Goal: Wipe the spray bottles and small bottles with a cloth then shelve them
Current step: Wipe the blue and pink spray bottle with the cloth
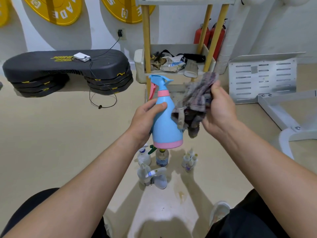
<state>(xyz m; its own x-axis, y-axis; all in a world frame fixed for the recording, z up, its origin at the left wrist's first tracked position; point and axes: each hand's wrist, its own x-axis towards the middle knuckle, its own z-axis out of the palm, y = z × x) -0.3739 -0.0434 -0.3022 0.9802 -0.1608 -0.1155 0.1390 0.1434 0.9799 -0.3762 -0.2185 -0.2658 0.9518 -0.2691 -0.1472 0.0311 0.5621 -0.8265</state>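
From the head view, the left hand (pixel 145 119) grips a smooth blue plastic spray bottle (pixel 164 121) upright at centre; the right hand (pixel 217 109) clutches a frayed grey cloth (pixel 195 102) against its right side. Small bottles (pixel 189 160) stand on the glossy beige floor (pixel 60 143) below, and a wooden-legged shelf (pixel 178 69) lies beyond.

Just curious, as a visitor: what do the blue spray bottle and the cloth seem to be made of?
The blue spray bottle is likely plastic: smooth, opaque, softly shiny, with moulded pink bands and trigger. The cloth looks like woven fabric: matt, grey with dark patches, limp, crumpled, frayed.
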